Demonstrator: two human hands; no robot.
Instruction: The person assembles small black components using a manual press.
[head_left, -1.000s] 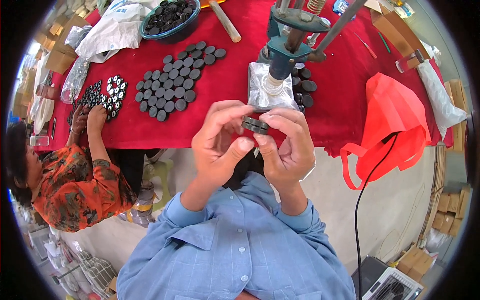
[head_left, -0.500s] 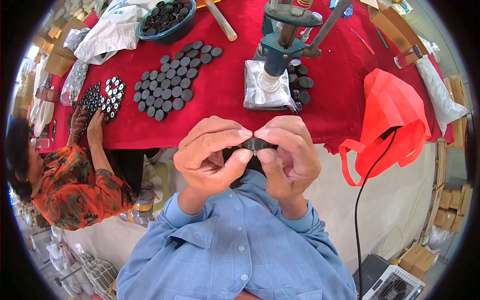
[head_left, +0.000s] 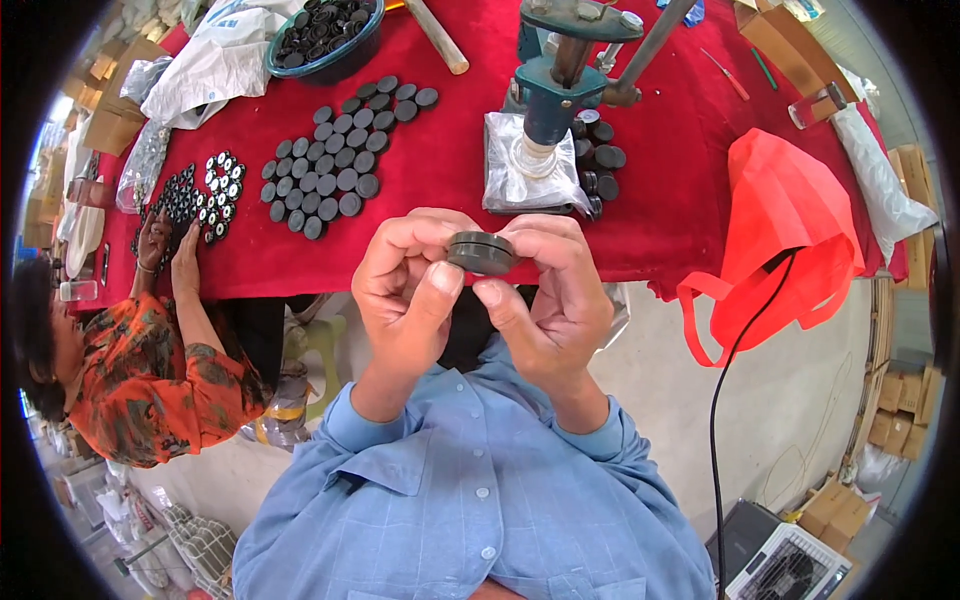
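In front of my chest, just off the table's front edge, a round black disc [head_left: 481,254] with a groove around its side is tilted so its rim shows. My left hand [head_left: 400,290] pinches it from the left with thumb and fingers. From the other side, my right hand [head_left: 560,300] has its index finger at the rim and its thumb just below. Beyond my hands stands a dark green hand press [head_left: 560,85], its ram down on a plastic-wrapped block [head_left: 500,185]. Flat black discs [head_left: 325,160] lie grouped to its left; more dark round pieces [head_left: 605,157] sit right of it.
A basin [head_left: 345,62] of black parts and a wooden-handled tool [head_left: 437,35] lie at the back. On the left, a co-worker's hands [head_left: 180,255] touch small black-and-white pieces [head_left: 222,190]. A red bag [head_left: 790,230] with a black cable [head_left: 722,420] hangs at the right.
Both hands have shifted slightly left and up, and the disc has turned so more of its grooved side shows. The right thumb has come away from the disc's lower edge.
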